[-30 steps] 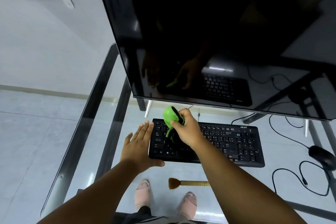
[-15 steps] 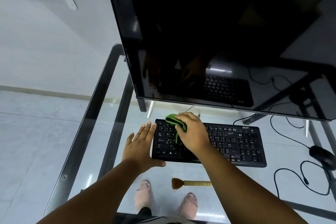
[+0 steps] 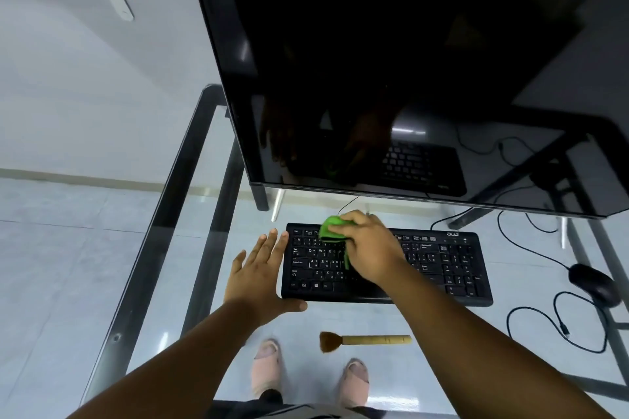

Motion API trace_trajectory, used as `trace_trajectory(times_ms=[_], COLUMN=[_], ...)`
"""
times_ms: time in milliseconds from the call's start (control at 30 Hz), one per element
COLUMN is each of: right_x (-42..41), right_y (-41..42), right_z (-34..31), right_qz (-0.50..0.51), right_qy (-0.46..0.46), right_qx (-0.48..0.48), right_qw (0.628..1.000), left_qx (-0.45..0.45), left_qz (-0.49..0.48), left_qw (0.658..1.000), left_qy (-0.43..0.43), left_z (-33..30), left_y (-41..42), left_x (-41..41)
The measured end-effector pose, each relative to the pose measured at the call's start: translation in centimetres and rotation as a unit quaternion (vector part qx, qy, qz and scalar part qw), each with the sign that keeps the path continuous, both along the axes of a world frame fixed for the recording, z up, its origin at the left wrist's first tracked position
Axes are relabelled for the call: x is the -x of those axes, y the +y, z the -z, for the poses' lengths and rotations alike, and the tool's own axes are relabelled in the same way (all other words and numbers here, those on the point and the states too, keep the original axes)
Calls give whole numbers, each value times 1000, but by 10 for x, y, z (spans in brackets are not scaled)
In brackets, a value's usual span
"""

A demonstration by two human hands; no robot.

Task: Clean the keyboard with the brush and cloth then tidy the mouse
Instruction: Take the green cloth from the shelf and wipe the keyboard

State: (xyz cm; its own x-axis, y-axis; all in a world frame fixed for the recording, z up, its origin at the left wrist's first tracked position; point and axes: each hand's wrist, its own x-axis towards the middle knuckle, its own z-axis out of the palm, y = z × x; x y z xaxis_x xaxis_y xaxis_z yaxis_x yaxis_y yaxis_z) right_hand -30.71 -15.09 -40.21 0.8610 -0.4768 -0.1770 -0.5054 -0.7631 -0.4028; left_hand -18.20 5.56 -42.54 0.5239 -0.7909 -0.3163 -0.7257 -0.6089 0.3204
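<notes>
Right hand (image 3: pixel 369 248) has its fingers curled round the bunched green cloth (image 3: pixel 332 227) and presses it onto the far-left part of the black keyboard (image 3: pixel 442 265), over the top key rows. One strip of cloth hangs down under the palm toward the lower letter rows. Left hand (image 3: pixel 258 277) lies flat with fingers straight and spread, set against the keyboard's left edge; thumb hooks along the near-left corner. It holds nothing.

Keyboard sits flat on the glass worktop (image 3: pixel 163 231), long side running left to right, just near of the monitor's lower edge. Brush (image 3: pixel 366 340) lies on the glass near of the keyboard, apart from it, bristles pointing left, wooden handle pointing right. Neither hand touches it.

Black mouse (image 3: pixel 594 284) sits to the right of the keyboard, well apart. Its cable (image 3: pixel 558 323) runs in loose loops on the glass near of it.

Big dark monitor (image 3: pixel 391 61) fills the far side, screen off, reflecting the keyboard and both hands. Through the glass: pale tiled floor (image 3: pixel 68 265) and the person's two feet (image 3: pixel 267 367) in light sandals.
</notes>
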Motion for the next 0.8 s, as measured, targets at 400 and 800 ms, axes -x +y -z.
trace_trajectory(times_ms=[400,800], right_x=[103,149], right_y=[-18,-30], right_z=[18,15], right_qz=[156,-45], right_qy=[-101,-92], right_qx=[83,43], right_qw=[979,994], left_qx=[48,19], left_qz=[34,5], left_qw=[998,999], left_qy=[-18,-42], left_z=[-2,2], left_y=[-33,-45], left_x=[43,73])
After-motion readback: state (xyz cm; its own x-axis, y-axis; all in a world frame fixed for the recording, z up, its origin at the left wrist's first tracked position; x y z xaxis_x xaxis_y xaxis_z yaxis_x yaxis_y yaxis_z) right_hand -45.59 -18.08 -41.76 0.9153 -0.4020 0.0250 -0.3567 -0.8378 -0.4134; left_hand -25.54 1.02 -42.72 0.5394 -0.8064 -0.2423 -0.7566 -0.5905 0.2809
